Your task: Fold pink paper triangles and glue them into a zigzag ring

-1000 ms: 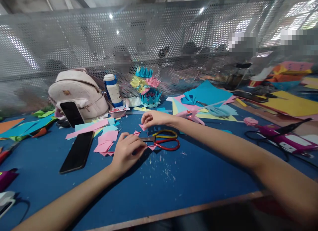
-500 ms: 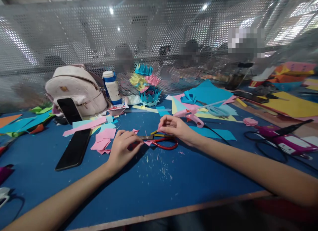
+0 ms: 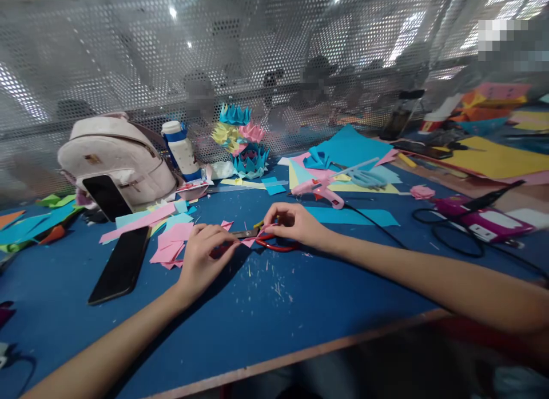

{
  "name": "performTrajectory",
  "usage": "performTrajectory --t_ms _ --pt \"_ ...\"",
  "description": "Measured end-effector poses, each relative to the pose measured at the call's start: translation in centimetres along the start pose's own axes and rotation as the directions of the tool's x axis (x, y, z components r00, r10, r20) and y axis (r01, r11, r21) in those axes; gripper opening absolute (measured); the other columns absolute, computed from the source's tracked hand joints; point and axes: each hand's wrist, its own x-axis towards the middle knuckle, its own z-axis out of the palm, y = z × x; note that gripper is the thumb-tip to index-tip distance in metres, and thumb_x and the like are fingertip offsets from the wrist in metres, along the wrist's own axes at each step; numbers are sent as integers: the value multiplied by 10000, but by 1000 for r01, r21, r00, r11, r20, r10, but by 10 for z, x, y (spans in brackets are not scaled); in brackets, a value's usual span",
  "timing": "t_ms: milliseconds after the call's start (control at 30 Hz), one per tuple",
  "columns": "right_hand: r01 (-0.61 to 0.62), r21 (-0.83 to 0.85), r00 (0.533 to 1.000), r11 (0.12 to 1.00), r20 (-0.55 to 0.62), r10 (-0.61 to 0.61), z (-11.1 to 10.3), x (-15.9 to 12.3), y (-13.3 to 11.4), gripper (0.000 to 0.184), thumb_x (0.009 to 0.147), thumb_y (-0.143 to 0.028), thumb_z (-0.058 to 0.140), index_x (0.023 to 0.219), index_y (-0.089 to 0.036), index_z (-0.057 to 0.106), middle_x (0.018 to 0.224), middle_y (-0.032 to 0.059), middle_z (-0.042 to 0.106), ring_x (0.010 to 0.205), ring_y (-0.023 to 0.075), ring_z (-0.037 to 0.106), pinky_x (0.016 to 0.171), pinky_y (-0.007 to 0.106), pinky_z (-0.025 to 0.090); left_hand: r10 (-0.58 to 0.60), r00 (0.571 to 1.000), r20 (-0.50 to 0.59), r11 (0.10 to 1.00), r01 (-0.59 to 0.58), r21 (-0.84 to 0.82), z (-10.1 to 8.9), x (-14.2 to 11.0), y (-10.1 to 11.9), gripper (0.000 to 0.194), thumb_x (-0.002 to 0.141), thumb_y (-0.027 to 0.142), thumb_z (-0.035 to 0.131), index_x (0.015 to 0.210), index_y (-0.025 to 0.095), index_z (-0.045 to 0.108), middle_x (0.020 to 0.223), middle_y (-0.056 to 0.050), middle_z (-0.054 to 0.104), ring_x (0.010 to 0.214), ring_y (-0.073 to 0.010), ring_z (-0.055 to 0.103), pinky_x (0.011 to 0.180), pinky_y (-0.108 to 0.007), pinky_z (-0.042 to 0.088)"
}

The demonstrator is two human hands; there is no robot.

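My left hand is closed, its thumb and fingers pinching one end of a small folded piece of pink paper. Thumb and fingertips of my right hand are closed on the other end of that paper. Beneath the paper lie red-handled scissors on the table, their blades pointing left and partly hidden by my hands. A bit of yellow shows behind my right fingertips. Left of my left hand is a pile of pink paper pieces.
A pink glue gun with a black cord lies beyond my right hand. At left are a phone, a second phone leaning on a white backpack, and a bottle. Folded paper flowers stand behind. Paper scraps dot the blue table.
My right hand has come down and toward the left hand, and its fingers now meet the pink paper over the scissors. The camera view has shifted slightly right.
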Motion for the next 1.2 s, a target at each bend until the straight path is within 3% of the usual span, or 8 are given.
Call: performTrajectory --t_ms 300,467,1200 --pt "-6 -135 1000 991 3 7 3 -2 -3 246 822 -392 716 814 -164 624 826 29 682 590 83 497 554 239 396 -29 1000 1 1000 29 -4 0 0 2 79 932 224 655 860 215 685 838 11 727 779 -168 629 795 -354 350" --pt "-49 -186 999 981 -3 50 6 -2 -8 249 817 -384 723 778 -163 615 666 -20 599 513 61 383 486 235 294 -65 998 11 998 65 -13 0 0 2 100 922 222 652 827 214 681 803 19 714 765 -167 621 804 -357 347" --pt "-56 -202 998 978 24 62 17 -5 -9 257 850 -406 679 808 -169 588 656 -18 599 527 78 443 505 225 327 -204 975 89 977 208 -42 -1 5 5 195 907 294 592 746 222 677 784 4 742 772 -194 643 809 -381 383"
